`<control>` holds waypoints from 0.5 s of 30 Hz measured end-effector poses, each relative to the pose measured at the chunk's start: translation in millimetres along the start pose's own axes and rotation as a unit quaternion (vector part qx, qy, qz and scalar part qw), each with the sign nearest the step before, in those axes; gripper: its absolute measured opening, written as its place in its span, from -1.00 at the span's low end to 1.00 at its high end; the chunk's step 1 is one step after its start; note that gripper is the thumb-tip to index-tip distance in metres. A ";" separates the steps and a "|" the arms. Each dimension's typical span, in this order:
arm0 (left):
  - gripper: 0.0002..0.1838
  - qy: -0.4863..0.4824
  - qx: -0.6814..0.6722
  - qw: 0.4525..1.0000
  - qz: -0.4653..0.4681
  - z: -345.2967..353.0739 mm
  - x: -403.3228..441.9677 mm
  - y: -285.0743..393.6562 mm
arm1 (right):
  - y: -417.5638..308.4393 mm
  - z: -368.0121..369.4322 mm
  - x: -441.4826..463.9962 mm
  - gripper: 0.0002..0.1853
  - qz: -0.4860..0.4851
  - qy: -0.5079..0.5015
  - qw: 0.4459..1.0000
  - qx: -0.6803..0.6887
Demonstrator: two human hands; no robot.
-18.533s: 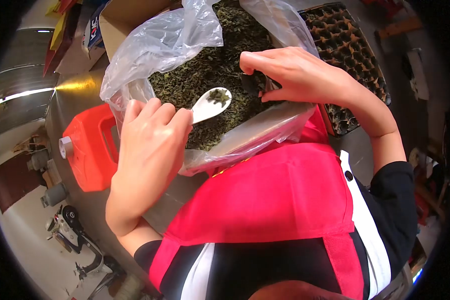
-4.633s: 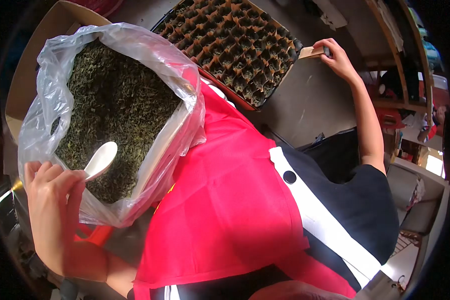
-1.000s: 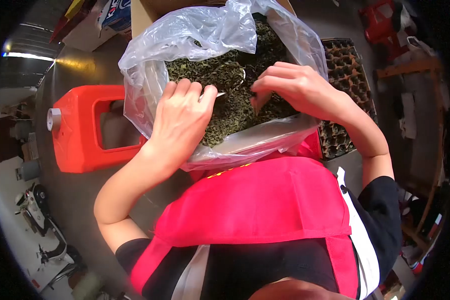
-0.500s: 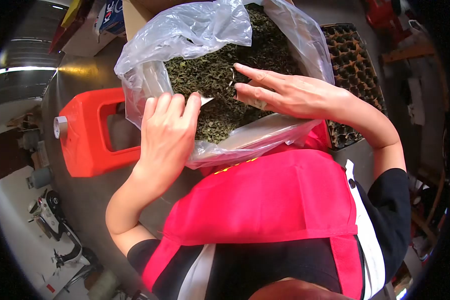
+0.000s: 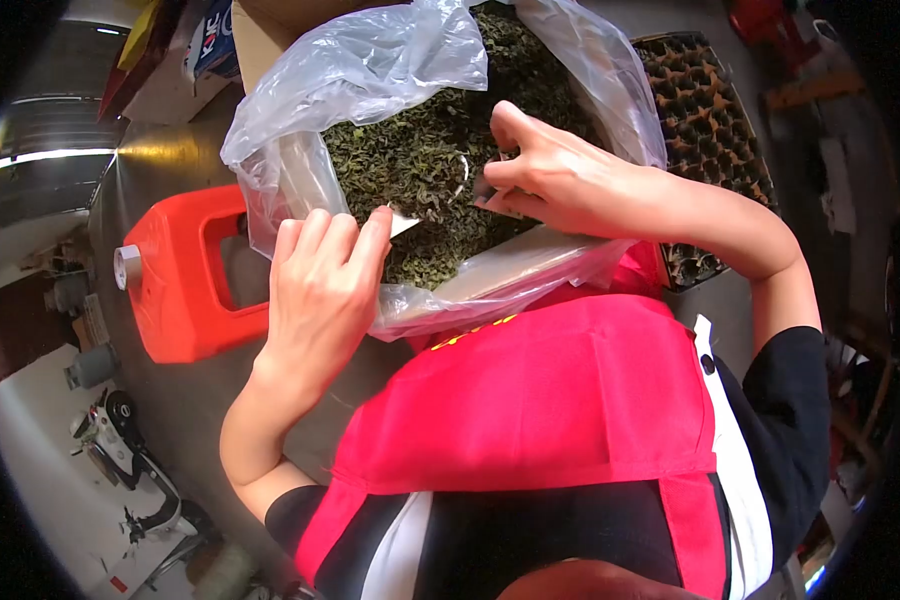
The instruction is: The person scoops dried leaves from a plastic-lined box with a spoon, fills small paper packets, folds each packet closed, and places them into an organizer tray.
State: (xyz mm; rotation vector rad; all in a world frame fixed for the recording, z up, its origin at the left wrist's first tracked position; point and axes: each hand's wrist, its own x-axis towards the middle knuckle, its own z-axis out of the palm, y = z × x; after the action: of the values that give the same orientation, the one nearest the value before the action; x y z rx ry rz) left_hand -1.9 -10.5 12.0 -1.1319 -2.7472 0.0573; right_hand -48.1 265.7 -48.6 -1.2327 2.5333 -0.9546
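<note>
A clear plastic bag (image 5: 355,70) lies open, full of dried dark green leaves (image 5: 380,150). My left hand (image 5: 325,285) is closed round the handle of a white spoon (image 5: 403,224), whose bowl is heaped with leaves so that little more than its far rim shows. Over the right part of the leaves is my right hand (image 5: 545,175), its thumb and fingers bent round a small dark piece that I cannot make out clearly. Right of the bag, partly behind my right forearm, stands a tray (image 5: 705,120) of small brown paper cups with dark contents.
An orange jerrycan (image 5: 165,290) with a white cap stands left of the bag. Behind the bag is a cardboard box (image 5: 270,35). A blue package (image 5: 215,45) lies at the upper left, a scooter (image 5: 135,465) at the lower left, and a red object at the upper right.
Over the last second, my right hand went from bent fingers to stretched ones over the spoon, then drew back right with fingers curled. My left hand still holds the spoon, slightly lower in view.
</note>
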 end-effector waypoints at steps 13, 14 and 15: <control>-0.63 0.003 -0.002 0.999 0.047 -8.4 -10.2 -2.7 | -7.3 -4.2 2.6 -0.86 -0.018 -0.009 0.998 -0.062; -0.64 0.006 -0.002 0.999 0.045 -8.7 -10.9 -2.7 | -8.0 -7.4 3.9 -0.89 -0.005 -0.029 0.997 -0.068; -0.63 0.006 -0.003 0.999 0.046 -8.6 -11.3 -2.4 | -4.7 -7.1 5.9 -0.94 -0.016 -0.035 0.998 -0.051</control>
State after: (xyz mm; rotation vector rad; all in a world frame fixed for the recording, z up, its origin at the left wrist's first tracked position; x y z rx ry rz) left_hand 5.8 -20.4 19.1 -1.2553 -2.6856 0.0534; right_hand -51.7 262.5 -39.4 -1.3145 2.5432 -0.7824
